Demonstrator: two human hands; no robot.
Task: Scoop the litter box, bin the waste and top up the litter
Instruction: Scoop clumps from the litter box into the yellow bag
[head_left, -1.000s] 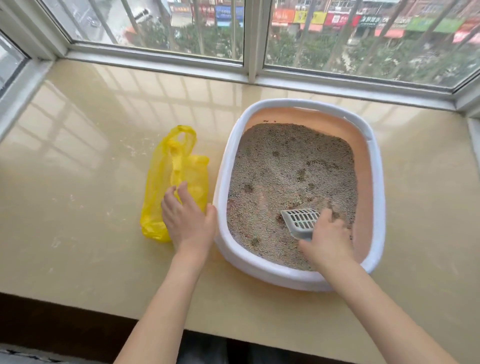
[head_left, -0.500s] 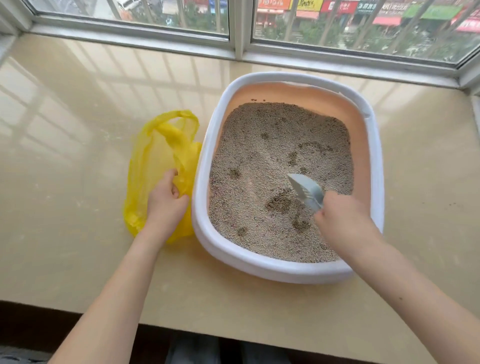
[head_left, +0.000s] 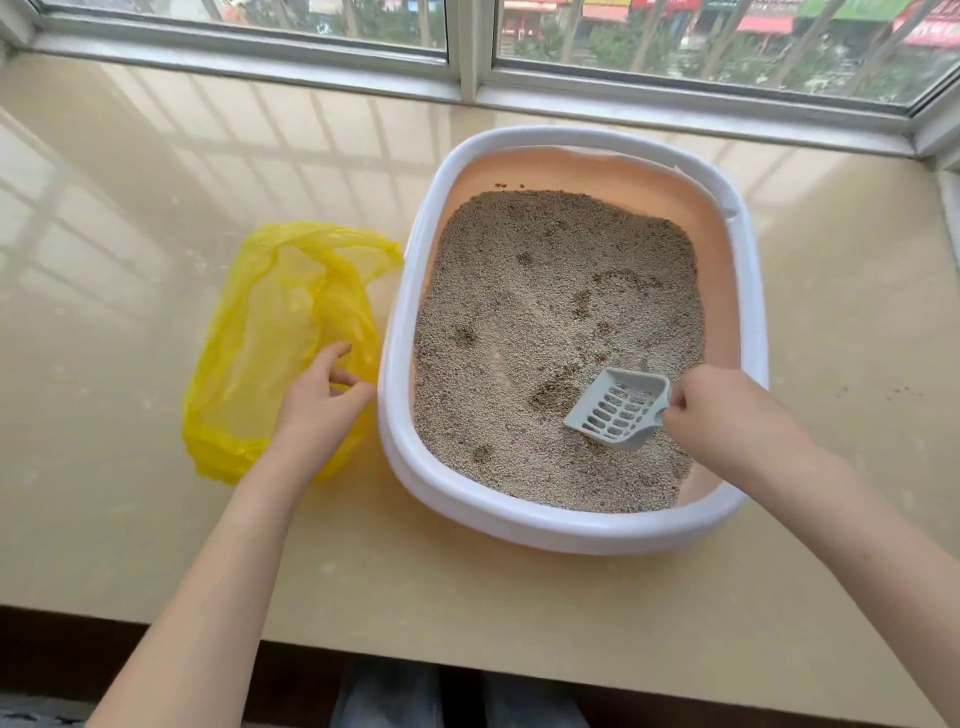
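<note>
Head view. The litter box (head_left: 571, 530), a white-rimmed tray with a peach inner wall, stands on the beige desk (head_left: 130, 519) close under the window (head_left: 467, 47). Its near rim faces the person, which keeps the whole bed of litter (head_left: 545, 291) within reach of both arms. Several darker clumps (head_left: 553, 395) show in the grey granules.

The right hand (head_left: 727, 415) is clenched round the handle of the grey slotted scoop (head_left: 618, 408). The handle itself is hidden inside the fist. The scoop's open mouth points left toward the nearest dark clump, with its lower edge at or just above the litter surface; contact cannot be confirmed. This low, shallow angle suits a pass under a clump, letting clean granules fall through the slots. The scoop appears empty.

The yellow bag (head_left: 270, 332) lies on the desk just beside the left wall of the box, touching or nearly touching the rim. This placement keeps the carry from scoop to bag short and limits spillage. The left hand (head_left: 322, 400) rests on the bag's near right portion, fingers curled and pinching at the film, apparently to gather or hold the mouth open for the waste. The bag looks flat and empty.

A few stray granules (head_left: 883, 389) lie on the desk right of the box. No supply of fresh litter is in view.
</note>
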